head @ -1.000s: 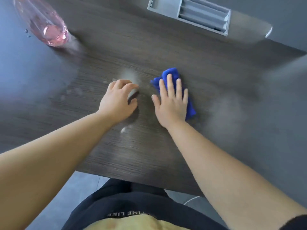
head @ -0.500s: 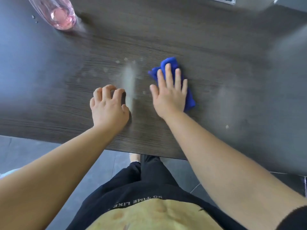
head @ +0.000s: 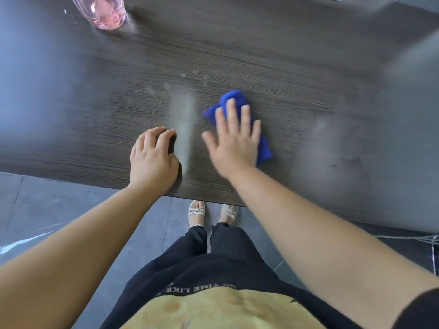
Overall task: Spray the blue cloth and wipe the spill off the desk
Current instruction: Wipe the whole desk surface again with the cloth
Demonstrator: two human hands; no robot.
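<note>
A crumpled blue cloth [head: 265,149] lies on the dark wood-grain desk [head: 273,55]. My right hand [head: 234,144] presses flat on it with the fingers spread, covering its middle. Just left of the cloth a pale wet streak of spill [head: 185,124] runs toward the front edge, with small droplets [head: 183,76] beyond it. My left hand [head: 152,160] rests on the desk left of the streak, fingers curled under and holding nothing. The base of a clear spray bottle with pink liquid [head: 104,13] stands at the far left, cut off by the frame's top.
The desk's front edge [head: 209,201] runs close behind both wrists. A hazy damp patch [head: 325,148] lies right of the cloth. Below are grey floor tiles [head: 59,210] and my sandalled feet [head: 197,210].
The view has tilted down and back, bringing the floor and feet in. My left hand has drawn back toward the front edge, uncovering the streak. My right hand stays on the cloth.
</note>
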